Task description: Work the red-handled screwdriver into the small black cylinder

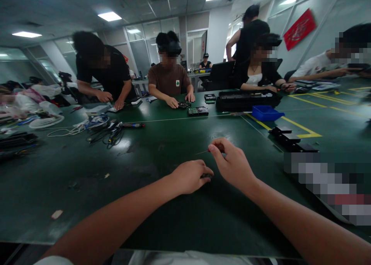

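My right hand (232,160) is closed round a small screwdriver (219,146) with a dark red handle. Its thin shaft points left, above the green table (150,211), and the tip touches nothing that I can see. Lower and to the left, my left hand (189,176) rests on the table with curled fingers. Under those fingertips is a small dark piece (206,176), mostly covered, so its kind does not show. The two hands are close together but apart.
Across the table, a person works beside a hard drive (198,111). A long black case (247,101) and a blue bin (266,113) stand at the back right, black brackets (290,138) nearer. Tangled cables (111,133) lie left; a paper scrap (57,214) lies front left.
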A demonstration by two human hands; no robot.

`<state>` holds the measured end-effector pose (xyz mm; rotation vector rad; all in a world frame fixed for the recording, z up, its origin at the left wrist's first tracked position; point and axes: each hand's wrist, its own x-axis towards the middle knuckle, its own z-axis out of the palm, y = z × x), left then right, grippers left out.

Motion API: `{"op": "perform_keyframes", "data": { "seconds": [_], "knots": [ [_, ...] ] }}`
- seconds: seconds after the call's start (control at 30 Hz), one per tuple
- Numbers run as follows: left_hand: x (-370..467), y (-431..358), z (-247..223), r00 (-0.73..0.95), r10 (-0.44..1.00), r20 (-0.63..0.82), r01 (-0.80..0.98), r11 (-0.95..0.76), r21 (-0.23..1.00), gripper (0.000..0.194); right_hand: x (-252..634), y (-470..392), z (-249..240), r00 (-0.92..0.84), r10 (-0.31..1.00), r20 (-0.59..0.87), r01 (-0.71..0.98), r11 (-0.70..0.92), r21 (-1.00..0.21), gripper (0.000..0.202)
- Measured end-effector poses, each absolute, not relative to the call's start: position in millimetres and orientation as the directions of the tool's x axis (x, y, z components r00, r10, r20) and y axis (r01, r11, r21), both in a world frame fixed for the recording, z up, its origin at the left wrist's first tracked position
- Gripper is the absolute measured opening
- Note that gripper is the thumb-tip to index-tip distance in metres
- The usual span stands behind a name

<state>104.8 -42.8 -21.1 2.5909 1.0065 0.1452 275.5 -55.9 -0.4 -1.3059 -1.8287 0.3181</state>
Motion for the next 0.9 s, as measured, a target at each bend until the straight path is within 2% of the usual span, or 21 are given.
{"op": "perform_keyframes", "data": {
  "seconds": [0.2,0.3,0.53,0.67,0.77,0.9],
  "knots": [
    [110,-35,-26,0.754,0.656,-0.032,0.626,-0.702,0.340,0.027,277,-56,-2,-0.109,0.874,0.473,0.653,0.422,-0.629,0.021],
    [108,-34,-25,0.733,0.680,-0.028,0.636,-0.670,0.382,0.024,277,-55,-4,-0.102,0.871,0.480,0.649,0.424,-0.631,0.021],
    [63,-20,-11,0.632,0.775,-0.008,0.633,-0.511,0.582,0.018,277,-55,-4,-0.090,0.888,0.450,0.625,0.402,-0.669,0.023],
    [13,-11,2,0.452,0.888,-0.086,0.621,-0.244,0.745,0.029,277,-53,-5,-0.109,0.906,0.410,0.598,0.389,-0.700,0.023],
    [-27,-10,10,0.277,0.947,-0.160,0.498,0.000,0.867,0.035,277,-50,-8,-0.124,0.916,0.382,0.587,0.378,-0.716,0.023],
    [-80,-16,19,0.046,0.995,-0.093,0.157,0.085,0.984,0.023,278,-48,-11,-0.123,0.924,0.363,0.577,0.364,-0.731,0.023]
  ]
}}
